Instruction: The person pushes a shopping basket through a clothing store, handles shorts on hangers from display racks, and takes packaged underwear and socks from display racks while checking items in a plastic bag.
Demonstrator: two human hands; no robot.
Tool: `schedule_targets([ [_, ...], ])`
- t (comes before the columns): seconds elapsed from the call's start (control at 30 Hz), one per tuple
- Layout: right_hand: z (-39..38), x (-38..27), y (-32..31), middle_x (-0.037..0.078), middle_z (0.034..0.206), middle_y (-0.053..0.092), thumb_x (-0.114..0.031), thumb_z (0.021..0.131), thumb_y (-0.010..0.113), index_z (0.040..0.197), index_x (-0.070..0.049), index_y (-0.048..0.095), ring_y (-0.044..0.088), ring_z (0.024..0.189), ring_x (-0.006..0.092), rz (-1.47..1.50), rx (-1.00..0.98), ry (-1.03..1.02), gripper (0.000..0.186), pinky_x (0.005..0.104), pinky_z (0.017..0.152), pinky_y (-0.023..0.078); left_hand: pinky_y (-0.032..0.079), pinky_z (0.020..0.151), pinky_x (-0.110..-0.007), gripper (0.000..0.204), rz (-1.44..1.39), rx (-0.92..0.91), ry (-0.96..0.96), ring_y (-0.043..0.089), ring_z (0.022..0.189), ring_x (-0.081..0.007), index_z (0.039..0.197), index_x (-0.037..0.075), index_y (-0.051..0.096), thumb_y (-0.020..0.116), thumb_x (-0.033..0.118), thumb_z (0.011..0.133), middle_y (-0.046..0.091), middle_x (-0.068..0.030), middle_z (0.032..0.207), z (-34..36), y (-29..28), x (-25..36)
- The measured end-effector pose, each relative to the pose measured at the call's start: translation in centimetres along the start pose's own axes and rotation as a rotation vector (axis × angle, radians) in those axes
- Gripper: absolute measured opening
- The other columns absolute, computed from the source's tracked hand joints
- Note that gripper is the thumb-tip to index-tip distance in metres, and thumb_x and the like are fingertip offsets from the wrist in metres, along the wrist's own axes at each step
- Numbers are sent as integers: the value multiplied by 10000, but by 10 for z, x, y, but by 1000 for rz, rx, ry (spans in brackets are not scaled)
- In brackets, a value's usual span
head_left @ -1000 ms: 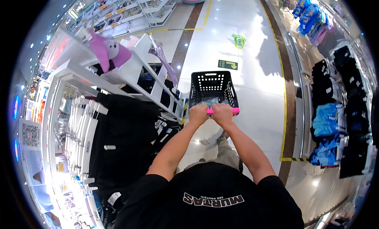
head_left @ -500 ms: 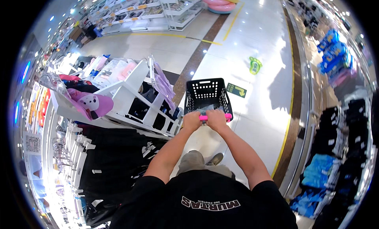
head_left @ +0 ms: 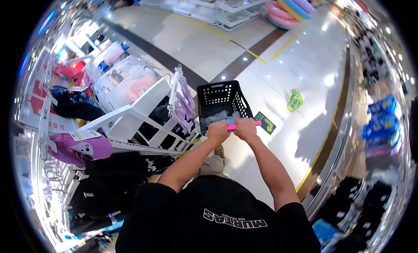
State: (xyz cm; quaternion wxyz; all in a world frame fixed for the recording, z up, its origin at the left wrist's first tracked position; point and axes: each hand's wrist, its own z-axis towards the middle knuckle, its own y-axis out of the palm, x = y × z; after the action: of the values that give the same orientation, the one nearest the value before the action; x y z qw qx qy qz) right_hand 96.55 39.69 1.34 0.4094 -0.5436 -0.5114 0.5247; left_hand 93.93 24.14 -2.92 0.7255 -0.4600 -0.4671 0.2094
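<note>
Both my hands grip the bright pink handle (head_left: 257,123) of a shopping basket cart, side by side. My left hand (head_left: 218,132) is wrapped round its left part, and my right hand (head_left: 246,128) holds it just beside. In front of them is the black plastic basket (head_left: 223,92), its walls pierced with square holes. A clear, crumpled plastic-looking item (head_left: 216,117) lies in the bottom; my hands partly hide what else may be there. My arms reach straight forward, and one shoe shows below the left hand.
A white display rack (head_left: 126,115) with packaged goods stands close on the left, lilac cloth items (head_left: 183,105) hanging at its end. A purple cap (head_left: 82,149) hangs nearer. Inflatable rings (head_left: 289,11) are stacked ahead. Green floor stickers (head_left: 266,122) mark the tiles; clothing racks (head_left: 381,126) line the right.
I have moved forward with the cart, and the view has turned a little left. The rack and inflatable rings now appear closer. Both hands keep their hold on the handle.
</note>
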Motion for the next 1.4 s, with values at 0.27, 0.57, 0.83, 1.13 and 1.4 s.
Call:
schedule_targets([
  [0.27, 114, 38, -18, 110, 731, 676, -271, 753, 661, 722, -122, 670, 668, 732, 303, -17, 45, -153, 152, 446, 670, 521, 523, 653, -475, 205, -66, 79, -78, 663, 728, -346, 778, 77, 628, 694, 270, 758, 660, -141, 760, 94, 3, -29],
  [0.57, 245, 54, -30, 139, 651, 648, -249, 730, 679, 690, -117, 663, 656, 645, 341, 26, 112, -297, 139, 479, 607, 510, 515, 663, -462, 183, 7, 260, -253, 649, 747, -331, 734, 90, 622, 714, 243, 696, 645, -121, 768, 196, -2, -72],
  [0.83, 351, 66, -39, 149, 680, 664, -233, 710, 682, 668, -109, 663, 669, 671, 345, 88, 64, -441, 133, 468, 619, 524, 486, 675, -441, 192, 81, 438, -358, 617, 769, -311, 729, 103, 598, 737, 202, 642, 610, -91, 760, 270, -4, -108],
  [1.13, 464, 81, -37, 140, 752, 696, -238, 722, 679, 748, -103, 698, 693, 725, 314, 106, -15, -716, 139, 451, 645, 530, 500, 705, -457, 213, 152, 397, -591, 624, 800, -329, 744, 91, 622, 750, 242, 663, 623, -113, 797, 341, -14, -129],
  [1.4, 543, 92, -26, 66, 713, 646, -221, 723, 663, 725, -138, 624, 633, 729, 251, 186, 110, -949, 92, 398, 673, 437, 503, 654, -487, 229, 94, 295, -756, 641, 728, -369, 744, 72, 607, 718, 270, 714, 637, -143, 747, 398, -31, -144],
])
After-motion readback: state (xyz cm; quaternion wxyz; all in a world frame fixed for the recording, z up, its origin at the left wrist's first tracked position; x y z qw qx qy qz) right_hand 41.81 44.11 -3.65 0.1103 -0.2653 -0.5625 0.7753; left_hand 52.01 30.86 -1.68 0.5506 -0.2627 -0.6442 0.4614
